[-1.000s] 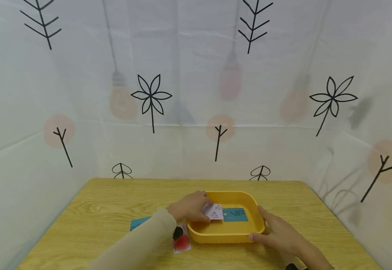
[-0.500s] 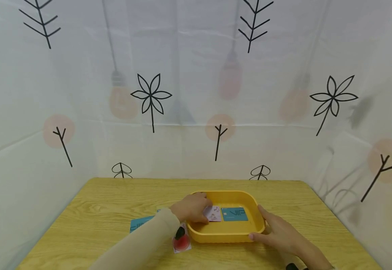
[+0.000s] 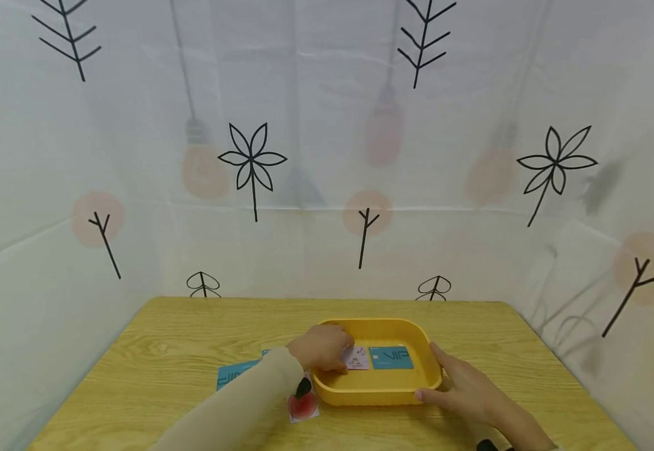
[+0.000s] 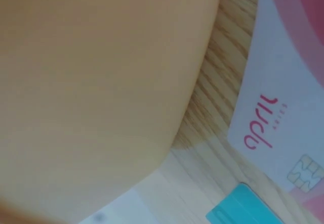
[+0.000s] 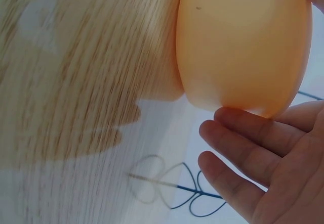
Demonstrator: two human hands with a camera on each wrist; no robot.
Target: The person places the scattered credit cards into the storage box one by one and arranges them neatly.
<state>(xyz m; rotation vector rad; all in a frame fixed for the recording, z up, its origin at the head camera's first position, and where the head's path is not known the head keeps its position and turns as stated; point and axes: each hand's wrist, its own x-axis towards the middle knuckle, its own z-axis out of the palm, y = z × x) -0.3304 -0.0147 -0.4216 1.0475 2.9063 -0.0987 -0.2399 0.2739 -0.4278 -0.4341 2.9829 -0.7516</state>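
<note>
In the head view, a yellow plastic tray (image 3: 380,398) stands on the table. My left hand (image 3: 320,348) reaches over its left wall, with thumb and fingers pinching the left part of a pale pink card (image 3: 359,357) at the tray's bottom. Right beside it lies a blue VIP card (image 3: 391,357). My right hand (image 3: 465,388) grips the tray's front right corner, thumb at the front and fingers along the right side. In the right wrist view, fingers (image 5: 248,133) touch the tray's outer wall. The left wrist view has the tray's wall (image 4: 101,82) close up, hiding the left hand.
Left of the tray, blue cards (image 3: 233,373) lie on the wood-grain table (image 3: 192,332), partly under the left sleeve (image 3: 237,401). A white and pink card printed "april" (image 4: 283,97) lies next to the tray. A patterned white curtain (image 3: 316,250) hangs around the table.
The left hand has lowered the pink card to the tray's bottom and shifted slightly, uncovering a blue card edge behind the sleeve. The right hand and tray have stayed in place.
</note>
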